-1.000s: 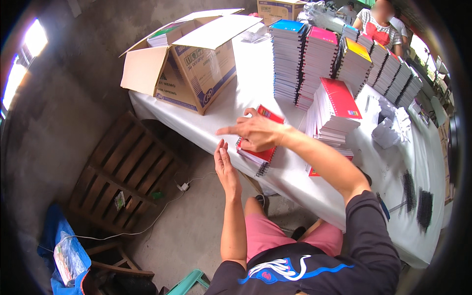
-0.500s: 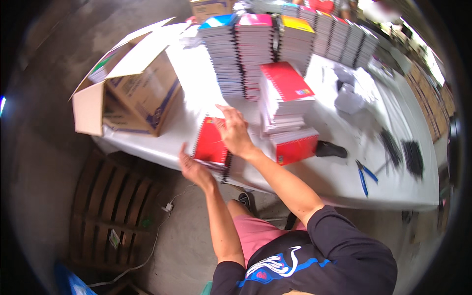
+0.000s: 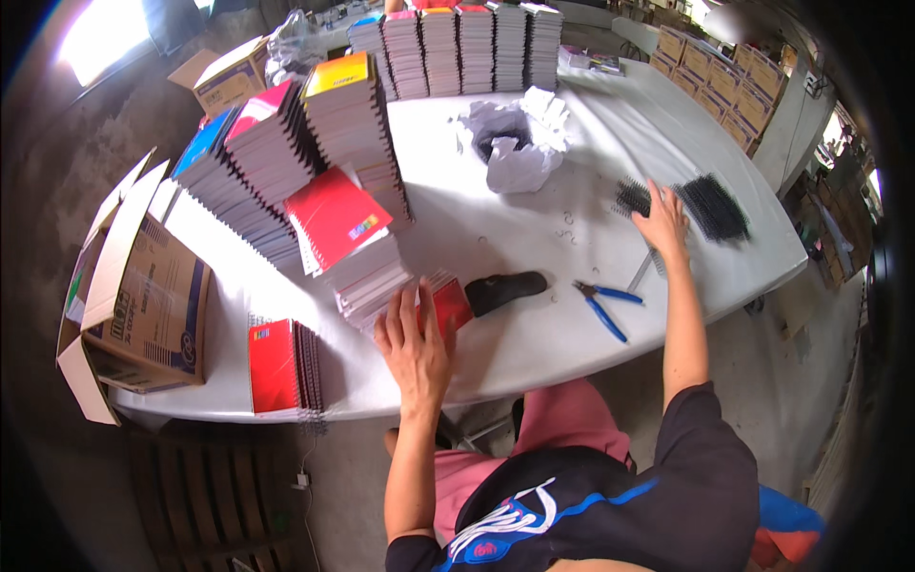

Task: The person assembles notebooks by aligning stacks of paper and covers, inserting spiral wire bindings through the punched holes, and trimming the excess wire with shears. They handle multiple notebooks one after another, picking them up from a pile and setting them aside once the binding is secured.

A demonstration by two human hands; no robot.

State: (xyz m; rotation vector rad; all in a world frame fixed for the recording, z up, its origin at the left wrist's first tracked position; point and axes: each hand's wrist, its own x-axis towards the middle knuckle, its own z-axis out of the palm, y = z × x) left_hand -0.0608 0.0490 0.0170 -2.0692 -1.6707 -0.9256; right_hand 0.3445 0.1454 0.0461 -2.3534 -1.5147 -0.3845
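My left hand [image 3: 416, 357] is open, fingers spread, in front of the unbound paper pile. Its fingertips are against or just above a red-covered stack [image 3: 446, 307] at the base; contact is hard to tell. On top of the pile, a red cover [image 3: 338, 217] lies askew over white pages [image 3: 367, 276]. My right hand [image 3: 665, 229] reaches to the right side of the table, fingers apart, at a small bunch of black spiral binding coils [image 3: 632, 197]. A bigger bundle of coils [image 3: 713, 207] lies just beyond it. Red spiral notebooks [image 3: 276, 367] rest stacked at the front left edge.
Blue-handled pliers [image 3: 607, 307] and a black pouch-like object [image 3: 505, 291] lie between my hands. Tall notebook stacks [image 3: 348, 105] stand behind the pile. An open carton [image 3: 148, 296] sits at the left, crumpled white plastic [image 3: 524, 143] at mid-table. Small coil scraps are scattered about.
Both hands have left the red notebooks at the front edge. My right hand has moved across to the coils, my left to the paper pile. The view has swung right.
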